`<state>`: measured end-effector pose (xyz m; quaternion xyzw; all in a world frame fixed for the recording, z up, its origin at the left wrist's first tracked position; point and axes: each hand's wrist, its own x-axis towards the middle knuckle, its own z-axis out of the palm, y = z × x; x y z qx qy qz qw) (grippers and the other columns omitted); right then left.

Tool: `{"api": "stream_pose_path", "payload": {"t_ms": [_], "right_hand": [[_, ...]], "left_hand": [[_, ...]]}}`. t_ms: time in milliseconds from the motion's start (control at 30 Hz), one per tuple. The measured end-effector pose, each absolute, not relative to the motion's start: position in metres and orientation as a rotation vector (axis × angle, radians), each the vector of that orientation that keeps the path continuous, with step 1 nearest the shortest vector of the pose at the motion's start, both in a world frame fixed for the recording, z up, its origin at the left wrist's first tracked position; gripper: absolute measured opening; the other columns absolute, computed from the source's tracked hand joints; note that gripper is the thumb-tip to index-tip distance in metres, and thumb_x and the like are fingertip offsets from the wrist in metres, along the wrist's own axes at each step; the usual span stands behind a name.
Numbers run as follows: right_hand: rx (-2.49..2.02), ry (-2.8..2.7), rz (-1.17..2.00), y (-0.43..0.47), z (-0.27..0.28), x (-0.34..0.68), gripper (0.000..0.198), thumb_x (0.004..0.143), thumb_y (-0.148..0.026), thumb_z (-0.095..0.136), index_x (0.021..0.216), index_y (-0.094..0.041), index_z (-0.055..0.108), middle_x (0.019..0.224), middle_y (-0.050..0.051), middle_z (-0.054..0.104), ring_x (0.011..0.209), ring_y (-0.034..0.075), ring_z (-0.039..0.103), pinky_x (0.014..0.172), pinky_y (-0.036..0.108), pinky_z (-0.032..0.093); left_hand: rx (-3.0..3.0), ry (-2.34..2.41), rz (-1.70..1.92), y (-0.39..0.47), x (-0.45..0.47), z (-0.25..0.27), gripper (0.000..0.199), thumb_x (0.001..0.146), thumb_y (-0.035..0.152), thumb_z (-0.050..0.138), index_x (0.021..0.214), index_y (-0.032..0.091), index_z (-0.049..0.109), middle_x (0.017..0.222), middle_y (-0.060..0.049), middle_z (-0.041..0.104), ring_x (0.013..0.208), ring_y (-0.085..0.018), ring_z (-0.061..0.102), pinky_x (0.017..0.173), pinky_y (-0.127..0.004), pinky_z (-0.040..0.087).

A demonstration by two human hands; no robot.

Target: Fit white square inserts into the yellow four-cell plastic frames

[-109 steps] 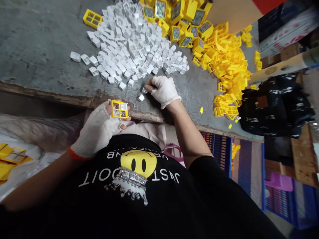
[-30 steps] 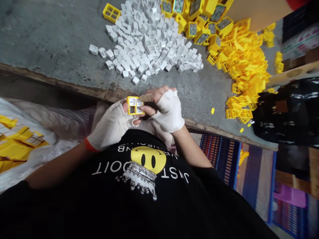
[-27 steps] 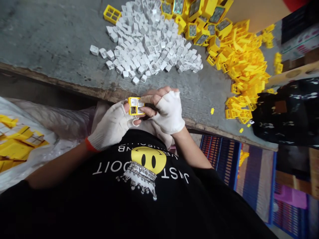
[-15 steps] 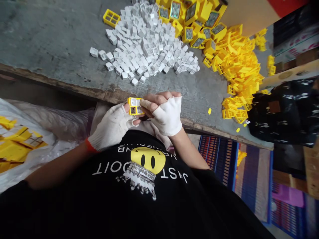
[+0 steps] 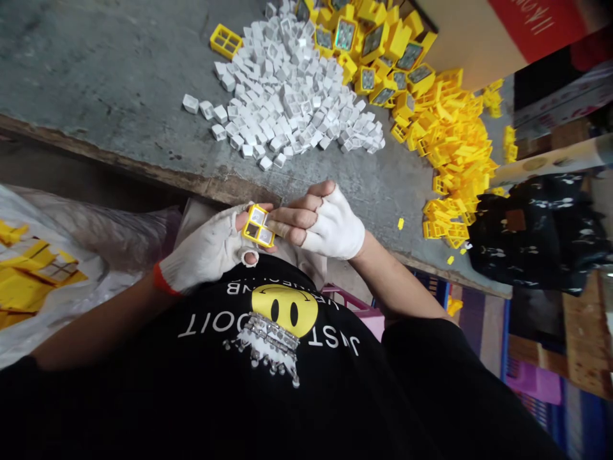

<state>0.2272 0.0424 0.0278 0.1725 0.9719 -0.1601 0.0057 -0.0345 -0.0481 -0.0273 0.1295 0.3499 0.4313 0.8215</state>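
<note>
My left hand [image 5: 205,246], in a white fingerless glove with an orange cuff, grips a small yellow four-compartment frame [image 5: 246,237]. White pieces show in several compartments; the lower left one looks dark. From the right, my right hand [image 5: 330,223], also gloved, touches the frame's right side with its fingertips. Its fingers lie close together, and whatever may be between them is hidden. Beyond both hands spreads a heap of small white hollow caps [image 5: 287,96] on the grey table [image 5: 119,76]. Another yellow frame [image 5: 226,42] lies at the heap's far left.
Yellow housings with shiny panels [image 5: 373,38] are piled at the back, beside a heap of yellow frames [image 5: 460,140]. A black patterned bag [image 5: 536,236] stands at the right. Left of me is a plastic bag of yellow parts [image 5: 33,275]. Blue crates [image 5: 507,332] stand below the table.
The yellow frame has tilted and moved slightly down in my left hand. My right hand has shifted right, its fingers straighter and covering less of the frame. The whole view has shifted a little.
</note>
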Motion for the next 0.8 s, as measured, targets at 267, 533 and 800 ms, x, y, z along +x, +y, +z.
{"api": "stream_pose_path", "payload": {"t_ms": [267,533,800], "right_hand": [[1.46,2.978,-0.35,0.097,-0.003,0.189,0.039,0.129,-0.042,0.056,0.146,-0.026,0.087,0.138,0.013,0.09,0.136,0.037,0.079,0.126,0.067,0.054],[1.526,2.894,-0.32,0.094,-0.02,0.165,0.025,0.124,-0.03,0.061,0.126,-0.023,0.085,0.127,0.011,0.089,0.126,0.035,0.078,0.125,0.059,0.05],[1.218,3.203,-0.165,0.03,-0.011,0.195,0.046,0.129,-0.033,0.049,0.146,-0.045,0.091,0.124,0.007,0.086,0.12,0.033,0.076,0.118,0.06,0.053]], "left_hand": [[0.325,1.011,1.227,-0.049,-0.042,-0.018,0.05,0.11,0.051,0.091,0.148,0.022,0.08,0.136,-0.013,0.09,0.104,-0.028,0.084,0.079,-0.031,0.064],[0.558,1.131,1.531,-0.049,-0.047,-0.041,0.055,0.09,0.052,0.111,0.136,0.032,0.089,0.14,-0.008,0.091,0.113,-0.03,0.087,0.079,-0.034,0.071],[0.93,1.063,1.563,-0.045,-0.033,-0.052,0.055,0.097,0.042,0.105,0.147,0.034,0.085,0.147,-0.003,0.088,0.138,-0.03,0.083,0.138,-0.048,0.06]]}}
